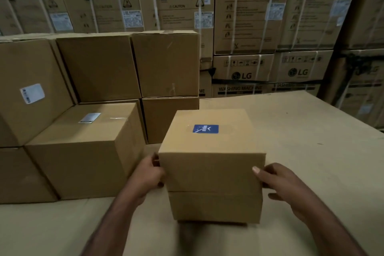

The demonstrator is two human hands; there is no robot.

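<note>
A small brown cardboard box [212, 164] with a blue sticker [205, 128] on its top sits in front of me, its base just above or on the cardboard-covered surface [311, 151]. My left hand [148, 176] grips the box's left side, fingers wrapped round the edge. My right hand [278, 183] holds the right side, thumb pressed on the front face and fingers curled behind the corner.
Plain brown boxes [83, 147] are stacked two high to the left and behind, one with a white label [32, 93]. Tall strapped washing machine cartons [243, 10] form a wall at the back. A dark post [342, 48] stands at the right.
</note>
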